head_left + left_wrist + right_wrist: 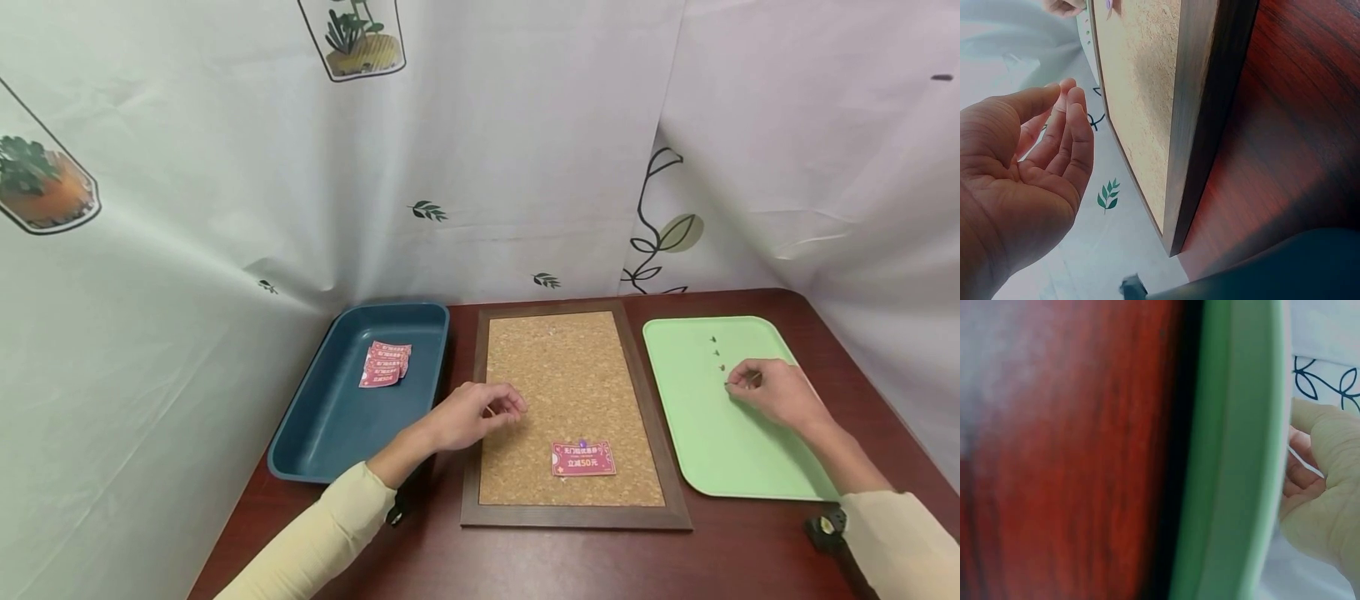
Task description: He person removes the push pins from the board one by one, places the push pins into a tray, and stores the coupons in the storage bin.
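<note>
My left hand [480, 414] hovers over the left side of the corkboard [558, 400], thumb and fingers loosely bent with nothing between them. Pinned low on the board is a pink coupon [583, 461], a purple pushpin [582, 444] at its top edge. Over on the green tray [750, 458], my right hand [776, 392] brings thumb and forefinger together on a small dark pin [726, 384]. Several like pins [716, 352] stand in a row just beyond it. The tray rim hides the right fingertips in the right wrist view.
A blue tray [322, 442] on the left holds several overlapping pink coupons [386, 364]. The corkboard's brown wooden frame [577, 517] lies between the trays on a dark red table [525, 558]. A small clear thing [552, 330] sits at the board's top. White printed cloth hangs behind.
</note>
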Demonstrator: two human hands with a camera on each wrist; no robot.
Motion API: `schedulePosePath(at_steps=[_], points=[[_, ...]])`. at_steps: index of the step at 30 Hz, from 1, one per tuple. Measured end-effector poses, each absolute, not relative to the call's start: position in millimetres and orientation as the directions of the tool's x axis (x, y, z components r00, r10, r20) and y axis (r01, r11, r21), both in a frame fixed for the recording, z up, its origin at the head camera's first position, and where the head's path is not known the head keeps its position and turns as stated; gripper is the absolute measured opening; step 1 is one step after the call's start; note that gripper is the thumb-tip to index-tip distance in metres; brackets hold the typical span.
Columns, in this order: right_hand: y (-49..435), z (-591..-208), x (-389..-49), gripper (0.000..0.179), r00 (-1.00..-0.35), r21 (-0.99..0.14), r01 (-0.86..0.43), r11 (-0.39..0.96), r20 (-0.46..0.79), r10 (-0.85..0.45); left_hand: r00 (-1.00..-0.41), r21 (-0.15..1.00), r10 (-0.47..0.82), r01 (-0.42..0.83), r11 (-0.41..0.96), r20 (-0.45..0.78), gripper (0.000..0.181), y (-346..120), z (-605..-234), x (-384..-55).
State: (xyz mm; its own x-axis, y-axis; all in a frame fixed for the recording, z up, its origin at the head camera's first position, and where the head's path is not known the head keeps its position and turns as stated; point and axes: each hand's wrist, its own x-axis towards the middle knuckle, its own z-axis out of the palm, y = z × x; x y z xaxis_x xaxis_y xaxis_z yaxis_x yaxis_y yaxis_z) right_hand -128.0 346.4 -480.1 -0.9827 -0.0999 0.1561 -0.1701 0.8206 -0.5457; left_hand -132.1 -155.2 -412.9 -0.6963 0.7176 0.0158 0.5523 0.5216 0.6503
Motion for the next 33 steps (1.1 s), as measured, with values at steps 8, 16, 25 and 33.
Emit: schedulePosePath(at_steps=[8, 16, 25, 33], points=[[345.1, -479.9, -128.3, 0.012, -0.988, -0.537, -0.143, 0.831, 0.128, -0.087, -0.698, 0.645, 0.716, 0.553, 0.527, 0.013, 0.017, -155.4, -414.5, -132.1], [346.5, -479.1, -127.1, 0.015, -0.991, -0.575, -0.137, 0.807, 0.085, -0.108, -0.695, 0.645, 0.718, 0.558, 0.523, 0.019, 0.017, -156.1, -415.9, -132.4], [348.9, -478.7, -124.3, 0.007, -0.976, -0.577, -0.217, 0.787, 0.151, -0.159, -0.704, 0.650, 0.711, 0.539, 0.535, -0.001, 0.019, -156.5, -415.4, -132.5], [347.9, -482.4, -124.7, 0.019, -0.940, -0.556, -0.328, 0.763, 0.273, -0.205, -0.698, 0.658, 0.716, 0.542, 0.522, 0.007, 0.018, -157.0, -413.9, -132.2]])
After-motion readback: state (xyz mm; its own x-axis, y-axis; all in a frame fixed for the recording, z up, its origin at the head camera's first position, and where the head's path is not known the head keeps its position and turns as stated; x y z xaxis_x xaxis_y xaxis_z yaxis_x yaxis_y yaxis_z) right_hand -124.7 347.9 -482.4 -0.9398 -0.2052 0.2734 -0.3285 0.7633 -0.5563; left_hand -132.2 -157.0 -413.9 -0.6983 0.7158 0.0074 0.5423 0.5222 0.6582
